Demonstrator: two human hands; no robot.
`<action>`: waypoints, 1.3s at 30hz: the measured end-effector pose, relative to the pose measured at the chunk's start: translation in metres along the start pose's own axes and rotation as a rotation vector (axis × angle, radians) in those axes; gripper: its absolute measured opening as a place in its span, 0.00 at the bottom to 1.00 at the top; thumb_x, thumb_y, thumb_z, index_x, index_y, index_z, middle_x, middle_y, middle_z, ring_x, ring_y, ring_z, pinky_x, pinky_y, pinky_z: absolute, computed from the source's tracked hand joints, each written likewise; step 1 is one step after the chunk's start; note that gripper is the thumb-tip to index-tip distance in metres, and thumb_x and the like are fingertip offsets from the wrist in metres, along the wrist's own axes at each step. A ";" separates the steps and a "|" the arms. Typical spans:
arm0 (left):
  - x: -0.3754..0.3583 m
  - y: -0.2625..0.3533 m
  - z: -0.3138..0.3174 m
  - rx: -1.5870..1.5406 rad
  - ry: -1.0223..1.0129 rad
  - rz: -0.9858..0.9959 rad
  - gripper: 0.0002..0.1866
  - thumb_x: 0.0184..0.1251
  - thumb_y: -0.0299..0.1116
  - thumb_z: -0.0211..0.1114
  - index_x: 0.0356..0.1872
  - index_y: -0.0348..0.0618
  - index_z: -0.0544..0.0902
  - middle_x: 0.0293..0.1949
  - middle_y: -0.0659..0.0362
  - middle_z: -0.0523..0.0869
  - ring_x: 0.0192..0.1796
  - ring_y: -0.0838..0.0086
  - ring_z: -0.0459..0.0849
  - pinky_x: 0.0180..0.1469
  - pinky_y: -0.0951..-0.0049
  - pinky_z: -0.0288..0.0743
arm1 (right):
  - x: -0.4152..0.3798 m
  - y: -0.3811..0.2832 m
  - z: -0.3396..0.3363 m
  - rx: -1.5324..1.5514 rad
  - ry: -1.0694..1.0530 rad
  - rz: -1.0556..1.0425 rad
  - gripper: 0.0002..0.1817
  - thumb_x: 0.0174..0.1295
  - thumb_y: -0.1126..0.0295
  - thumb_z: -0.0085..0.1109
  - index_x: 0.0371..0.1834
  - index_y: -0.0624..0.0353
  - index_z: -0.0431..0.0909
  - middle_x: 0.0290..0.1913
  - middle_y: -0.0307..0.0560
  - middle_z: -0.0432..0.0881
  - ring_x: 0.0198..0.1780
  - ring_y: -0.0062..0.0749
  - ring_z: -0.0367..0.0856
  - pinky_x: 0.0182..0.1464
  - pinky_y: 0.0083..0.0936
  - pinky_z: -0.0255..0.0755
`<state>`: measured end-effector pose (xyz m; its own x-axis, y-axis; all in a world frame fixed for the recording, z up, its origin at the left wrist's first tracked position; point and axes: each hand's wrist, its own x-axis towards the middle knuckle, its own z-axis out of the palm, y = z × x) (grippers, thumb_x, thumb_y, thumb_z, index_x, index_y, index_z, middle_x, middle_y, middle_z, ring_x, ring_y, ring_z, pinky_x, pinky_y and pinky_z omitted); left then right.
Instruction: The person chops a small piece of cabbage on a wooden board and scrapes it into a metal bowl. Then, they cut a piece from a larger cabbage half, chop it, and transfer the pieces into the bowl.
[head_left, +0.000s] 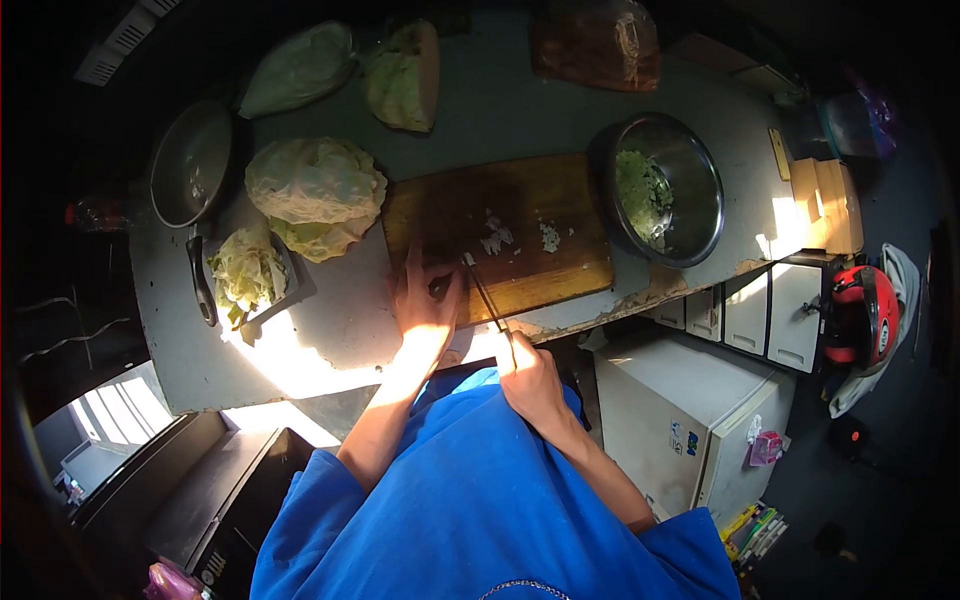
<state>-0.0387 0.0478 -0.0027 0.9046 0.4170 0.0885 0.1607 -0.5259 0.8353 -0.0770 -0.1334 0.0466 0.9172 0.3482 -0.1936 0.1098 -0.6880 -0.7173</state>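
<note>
My right hand (530, 378) grips a knife (485, 292) by its handle, with the thin blade slanting up and left over the wooden cutting board (560, 270). My left hand (428, 295) rests at the board's left front part, its fingers curled close to the blade. Whatever those fingers press on is hidden in shadow. A small white bit shows by the knife's tip. Chopped white pieces (496, 236) lie mid-board, and a smaller pile (550, 236) sits to their right. Right of the board, a metal bowl (700, 215) holds chopped pale green cabbage (642, 195).
Left of the board sit a large cabbage (315, 190), a heap of cabbage leaves (246, 275) and a pan (190, 165). Toward the back are a cut cabbage piece (403, 80), a wrapped pale bundle (300, 70) and a reddish bag (597, 45). A white cabinet (665, 400) stands below the table's right side.
</note>
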 end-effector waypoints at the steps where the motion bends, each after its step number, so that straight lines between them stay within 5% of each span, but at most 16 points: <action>1: 0.000 0.001 0.000 0.001 -0.001 -0.001 0.42 0.66 0.36 0.74 0.78 0.38 0.63 0.37 0.64 0.94 0.55 0.65 0.87 0.71 0.52 0.59 | 0.000 0.004 0.002 -0.109 0.005 -0.082 0.05 0.71 0.75 0.51 0.42 0.66 0.75 0.29 0.64 0.81 0.29 0.67 0.83 0.31 0.51 0.78; 6: 0.000 0.002 0.000 -0.016 -0.017 -0.052 0.42 0.65 0.37 0.74 0.78 0.38 0.64 0.37 0.63 0.94 0.55 0.64 0.87 0.71 0.53 0.59 | 0.006 0.004 0.006 -0.275 0.047 -0.141 0.05 0.72 0.74 0.53 0.41 0.66 0.75 0.29 0.63 0.81 0.28 0.67 0.83 0.31 0.51 0.78; 9: 0.001 0.002 0.000 0.024 -0.008 -0.014 0.42 0.65 0.34 0.76 0.78 0.40 0.64 0.39 0.60 0.94 0.52 0.69 0.88 0.70 0.66 0.61 | 0.015 0.006 0.008 -0.017 0.149 -0.069 0.10 0.75 0.69 0.53 0.39 0.66 0.75 0.31 0.64 0.82 0.32 0.68 0.83 0.33 0.52 0.76; 14: 0.000 0.003 -0.003 0.045 -0.005 -0.019 0.41 0.65 0.35 0.76 0.77 0.43 0.66 0.39 0.60 0.94 0.53 0.69 0.88 0.70 0.66 0.62 | 0.021 -0.005 -0.013 0.116 0.020 0.231 0.16 0.79 0.63 0.51 0.36 0.66 0.74 0.31 0.68 0.83 0.38 0.70 0.82 0.33 0.54 0.72; 23: 0.001 0.001 0.000 0.025 0.000 -0.002 0.38 0.65 0.37 0.74 0.74 0.39 0.69 0.38 0.62 0.94 0.54 0.63 0.87 0.68 0.57 0.62 | 0.000 -0.003 -0.002 0.112 -0.008 0.119 0.07 0.73 0.73 0.52 0.41 0.66 0.76 0.29 0.66 0.82 0.32 0.69 0.82 0.32 0.51 0.77; 25: 0.001 0.002 -0.001 0.037 -0.001 -0.005 0.38 0.65 0.37 0.74 0.74 0.39 0.69 0.38 0.61 0.94 0.54 0.63 0.87 0.68 0.57 0.62 | 0.000 0.006 0.004 -0.240 -0.013 -0.183 0.04 0.68 0.77 0.54 0.41 0.66 0.77 0.33 0.61 0.80 0.27 0.61 0.84 0.29 0.47 0.80; 28: 0.002 0.004 -0.002 0.019 -0.021 -0.022 0.38 0.65 0.37 0.74 0.74 0.40 0.69 0.37 0.62 0.94 0.53 0.63 0.88 0.68 0.58 0.62 | 0.001 0.007 0.004 -0.348 -0.018 -0.244 0.06 0.62 0.80 0.56 0.42 0.67 0.76 0.36 0.56 0.77 0.24 0.53 0.85 0.27 0.43 0.81; 35: 0.004 0.012 -0.003 0.037 -0.016 -0.056 0.37 0.65 0.38 0.75 0.73 0.44 0.71 0.38 0.60 0.94 0.51 0.66 0.87 0.65 0.63 0.66 | 0.000 0.027 0.016 -0.228 0.132 -0.343 0.09 0.60 0.80 0.56 0.44 0.67 0.77 0.38 0.58 0.79 0.25 0.59 0.83 0.32 0.46 0.81; 38: 0.004 0.017 -0.005 0.035 -0.040 -0.123 0.36 0.65 0.38 0.76 0.73 0.46 0.72 0.39 0.58 0.94 0.53 0.67 0.85 0.66 0.68 0.68 | 0.003 0.012 0.004 -0.147 0.099 -0.257 0.07 0.63 0.78 0.56 0.42 0.68 0.78 0.40 0.63 0.83 0.31 0.60 0.83 0.32 0.44 0.76; 39: 0.003 0.018 -0.005 0.042 -0.051 -0.146 0.35 0.66 0.38 0.75 0.72 0.45 0.72 0.40 0.58 0.95 0.54 0.66 0.85 0.66 0.68 0.67 | 0.004 0.003 -0.003 -0.005 0.073 -0.024 0.06 0.68 0.76 0.55 0.42 0.68 0.78 0.36 0.65 0.82 0.33 0.64 0.82 0.32 0.44 0.75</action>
<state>-0.0350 0.0437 0.0156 0.8890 0.4539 -0.0607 0.3074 -0.4934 0.8137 -0.0713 -0.1364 0.0456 0.9398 0.3174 -0.1267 0.1338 -0.6830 -0.7180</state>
